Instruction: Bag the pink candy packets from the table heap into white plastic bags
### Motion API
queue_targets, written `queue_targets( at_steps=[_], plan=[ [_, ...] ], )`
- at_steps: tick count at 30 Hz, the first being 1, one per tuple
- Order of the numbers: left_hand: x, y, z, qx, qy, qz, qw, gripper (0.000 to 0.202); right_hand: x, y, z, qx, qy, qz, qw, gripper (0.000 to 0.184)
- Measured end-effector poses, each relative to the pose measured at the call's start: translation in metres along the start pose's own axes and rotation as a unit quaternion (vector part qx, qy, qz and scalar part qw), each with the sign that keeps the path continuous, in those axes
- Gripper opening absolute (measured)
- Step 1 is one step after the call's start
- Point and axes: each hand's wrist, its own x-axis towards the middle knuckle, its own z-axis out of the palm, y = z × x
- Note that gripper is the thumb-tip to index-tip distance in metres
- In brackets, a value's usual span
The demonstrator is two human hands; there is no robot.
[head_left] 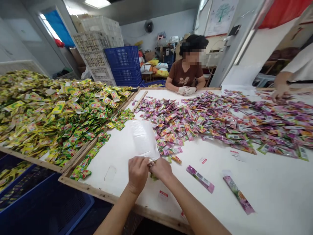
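A clear plastic bag (144,138) lies over the white table top, its near end at my hands. My left hand (138,173) is closed on the left side of that end. My right hand (161,169) is closed at its right corner, close beside the left. Green-and-yellow packaging shows partly under my hands; the rest of it is hidden. Beyond the bag and to its right spreads a heap of purple sachets (195,117). Two separate long sachets, one purple (200,179) and one purple-green (238,195), lie to the right of my hands.
A wooden-edged bin of green-yellow packets (73,111) stands left, with a blue crate (49,202) below. Small red-and-white labels (163,194) lie on the table (269,182). A gloved co-worker (184,76) sits opposite; another person's hand (281,93) touches sachets at right.
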Motion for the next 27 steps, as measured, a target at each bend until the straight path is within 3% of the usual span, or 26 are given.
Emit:
queue_targets(
  at_steps=[2,4,7,9,11,13,15,17,19,21,24,27],
  plan=[
    [-0.005,-0.003,0.007,-0.012,0.097,-0.09,0.991,0.017,0.001,0.006,-0.006,0.083,0.028,0.042,0.995,0.013],
    [-0.008,0.004,0.016,-0.077,0.118,-0.117,0.983,0.007,0.0,0.012,-0.016,0.24,0.056,0.069,0.967,0.016],
    [-0.005,0.032,0.025,-0.194,0.062,-0.051,0.978,0.015,-0.006,0.023,-0.037,0.445,0.048,0.085,0.89,0.029],
    [0.005,0.054,0.024,-0.271,0.041,-0.035,0.961,0.013,-0.016,0.034,-0.054,0.519,0.034,0.089,0.849,0.029],
    [0.021,0.074,0.021,-0.368,0.014,-0.044,0.929,0.013,-0.029,0.045,-0.071,0.58,0.043,0.079,0.81,0.027],
    [0.038,0.092,0.019,-0.486,-0.038,-0.061,0.871,0.014,-0.044,0.055,-0.088,0.622,0.055,0.07,0.778,0.032],
    [0.052,0.113,0.023,-0.585,-0.081,-0.115,0.799,0.017,-0.056,0.064,-0.103,0.605,0.095,0.079,0.786,0.043],
    [0.055,0.139,0.033,-0.641,-0.106,-0.19,0.736,0.037,-0.066,0.073,-0.114,0.512,0.179,0.103,0.834,0.051],
    [0.048,0.167,0.047,-0.668,-0.141,-0.252,0.686,0.048,-0.074,0.084,-0.12,0.34,0.295,0.149,0.881,0.049],
    [0.033,0.191,0.061,-0.682,-0.197,-0.3,0.637,0.039,-0.083,0.098,-0.119,0.142,0.35,0.212,0.901,0.035],
    [0.01,0.211,0.074,-0.693,-0.281,-0.345,0.567,0.031,-0.097,0.12,-0.113,0.008,0.309,0.279,0.909,0.019],
    [-0.002,0.215,0.074,-0.723,-0.31,-0.361,0.501,0.036,-0.108,0.136,-0.11,0.112,0.24,0.255,0.93,0.017]
  ],
)
